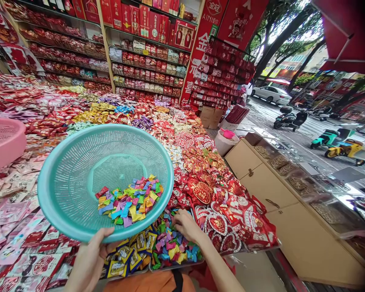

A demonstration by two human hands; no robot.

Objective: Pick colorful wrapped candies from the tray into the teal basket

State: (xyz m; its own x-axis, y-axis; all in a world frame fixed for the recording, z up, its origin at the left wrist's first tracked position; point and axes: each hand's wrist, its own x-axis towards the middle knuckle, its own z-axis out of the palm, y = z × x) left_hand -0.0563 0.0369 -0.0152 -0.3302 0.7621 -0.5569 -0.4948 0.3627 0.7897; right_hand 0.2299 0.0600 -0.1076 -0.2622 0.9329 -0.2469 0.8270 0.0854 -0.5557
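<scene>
My left hand (93,257) grips the near rim of a large round teal plastic basket (69,194), thumb over the edge. The basket tilts toward me, and a heap of small colourful wrapped candies (134,200) lies in its lower right part. To the right, my right hand (186,225) reaches down with curled fingers into a pile of similar wrapped candies (173,249) in a tray. Its fingertips are partly hidden, so what they hold does not show. Left of that pile are yellow and dark blue packaged sweets (130,255).
A pink basket (6,144) stands at the left. Red packets (200,190) cover the display on the right, beside a tan cabinet (270,194). Stocked shelves (149,61) rise behind. A white bucket (223,144) holds a pink scoop; scooters and a car stand outside.
</scene>
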